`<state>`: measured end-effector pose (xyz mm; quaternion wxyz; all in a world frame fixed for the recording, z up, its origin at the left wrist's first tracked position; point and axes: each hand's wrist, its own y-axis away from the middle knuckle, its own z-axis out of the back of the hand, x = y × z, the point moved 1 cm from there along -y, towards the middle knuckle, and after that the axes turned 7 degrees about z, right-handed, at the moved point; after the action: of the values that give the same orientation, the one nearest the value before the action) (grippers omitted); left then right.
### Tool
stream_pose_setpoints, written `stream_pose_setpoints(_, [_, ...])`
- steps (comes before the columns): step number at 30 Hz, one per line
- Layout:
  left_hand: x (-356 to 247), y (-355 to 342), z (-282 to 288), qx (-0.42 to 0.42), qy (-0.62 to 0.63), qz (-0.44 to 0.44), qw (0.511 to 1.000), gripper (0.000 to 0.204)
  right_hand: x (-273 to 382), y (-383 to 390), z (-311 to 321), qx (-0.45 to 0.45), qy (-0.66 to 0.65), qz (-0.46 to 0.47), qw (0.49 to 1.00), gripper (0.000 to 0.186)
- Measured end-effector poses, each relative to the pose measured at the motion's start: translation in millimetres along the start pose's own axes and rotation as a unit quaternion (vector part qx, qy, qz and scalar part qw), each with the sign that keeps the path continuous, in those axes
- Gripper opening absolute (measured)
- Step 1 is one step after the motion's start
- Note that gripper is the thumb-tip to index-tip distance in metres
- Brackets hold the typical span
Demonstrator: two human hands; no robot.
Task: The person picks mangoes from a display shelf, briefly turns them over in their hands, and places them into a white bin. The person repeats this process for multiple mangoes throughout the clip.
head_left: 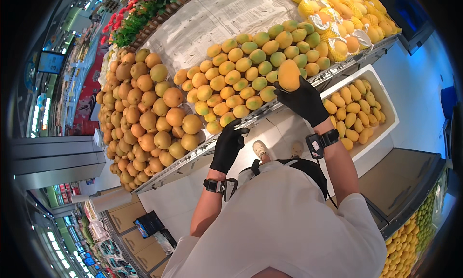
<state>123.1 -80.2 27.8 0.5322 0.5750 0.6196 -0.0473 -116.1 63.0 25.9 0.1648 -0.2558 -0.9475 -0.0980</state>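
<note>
My right hand (305,102), in a black glove, grips a yellow-orange mango (289,76) and holds it up over the front edge of the fruit display. Behind and below it lie rows of mangoes (242,64), some yellow and some partly green. My left hand (227,147), also gloved in black, is by the display's front rail, close to the nearest yellow mangoes. Its thumb and forefinger are apart, and nothing shows between them.
Brown round pears (147,121) are heaped at the left. Mangoes in yellow foam nets (340,29) sit at the far right. A white foam box (386,92) of yellow mangoes stands beside my right arm. Flowers (137,20) line the back; a dark cabinet (400,176) is at the right.
</note>
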Motion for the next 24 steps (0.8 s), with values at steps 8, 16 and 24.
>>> stream_pose_setpoints(8, [15, -20, -29, 0.037, -0.048, 0.003, 0.998, 0.037, 50, 32, 57, -0.066, 0.182, 0.091, 0.977, 0.054])
stream_pose_setpoints(16, [22, -33, -63, 0.078, -0.092, 0.014, 0.993, 0.035, 92, 98, 120, -0.167, 0.459, 0.181, 0.854, 0.067])
stream_pose_setpoints(24, [40, -45, -89, 0.078, -0.091, 0.048, 0.992, 0.036, 103, 171, 181, -0.252, 0.25, 0.157, 0.921, 0.042])
